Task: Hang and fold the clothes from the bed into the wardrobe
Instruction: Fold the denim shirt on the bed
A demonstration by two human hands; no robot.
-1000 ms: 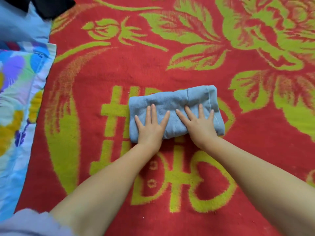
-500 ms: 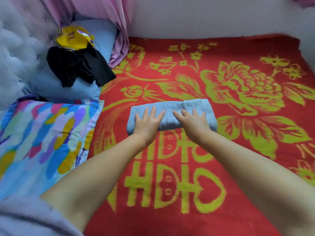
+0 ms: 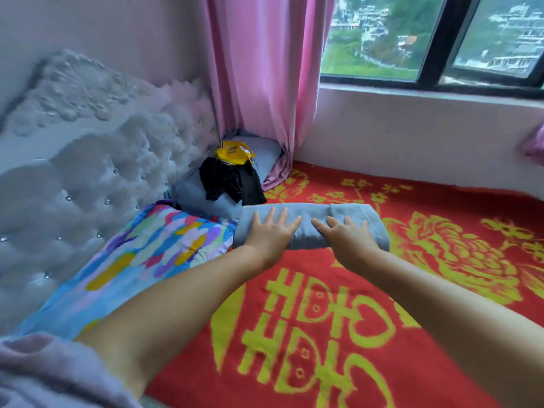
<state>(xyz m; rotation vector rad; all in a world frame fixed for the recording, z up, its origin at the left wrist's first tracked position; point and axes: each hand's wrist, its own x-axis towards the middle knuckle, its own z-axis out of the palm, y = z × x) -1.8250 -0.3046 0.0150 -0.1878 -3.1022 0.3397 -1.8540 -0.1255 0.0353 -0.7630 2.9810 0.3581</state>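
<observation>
Hands (image 3: 312, 234) flat on folded garment (image 3: 312, 213) (near edge hidden).

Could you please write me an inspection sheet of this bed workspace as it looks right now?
Surface: red blanket with yellow-green pattern covers the bed.
Job's things: folded blue garment lies flat; black clothes and yellow garment piled on a blue pillow.
Clutter: multicoloured pillow beside the headboard.
Grippers: left hand and right hand press flat on the folded garment.
Cables: nothing seen.
Surroundings: pink curtain, window.
</observation>
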